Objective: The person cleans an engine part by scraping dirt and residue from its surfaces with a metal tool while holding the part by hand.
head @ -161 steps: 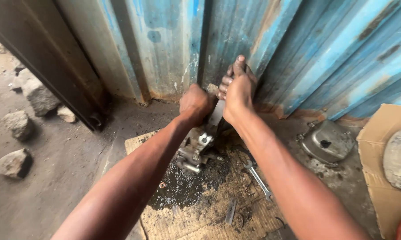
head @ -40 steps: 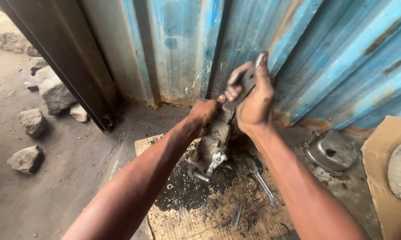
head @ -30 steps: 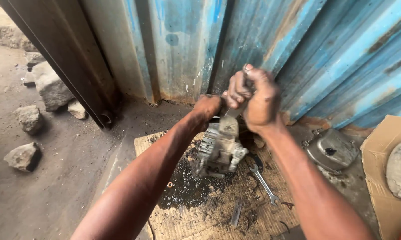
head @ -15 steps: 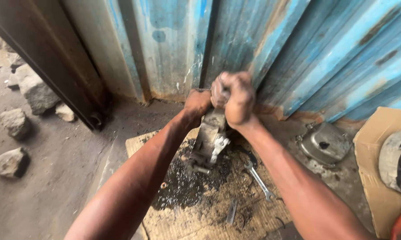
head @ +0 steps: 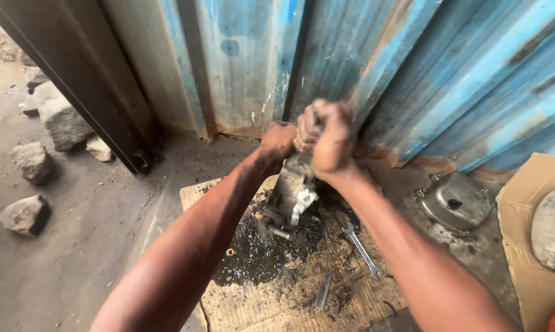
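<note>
A greasy grey metal engine part (head: pixel 291 198) stands tilted on an oil-stained woven mat (head: pixel 277 289) at the foot of a blue corrugated metal wall (head: pixel 412 74). My left hand (head: pixel 276 142) grips the top of the part from the left. My right hand (head: pixel 326 136) is clenched around a tool handle that comes up out of the part; the fist hides most of the handle, which is blurred. The two hands touch.
A wrench (head: pixel 361 249) and a small flat metal piece (head: pixel 322 291) lie on the mat. A metal cover (head: pixel 455 206) rests on the ground at the right, beside cardboard (head: pixel 529 246) holding a round metal part (head: pixel 553 227). Rocks (head: pixel 25 215) lie at the left.
Over the last second my right hand swung the tool handle left and down and closed into a fist beside my left hand. The engine part turned and tilted with it.
</note>
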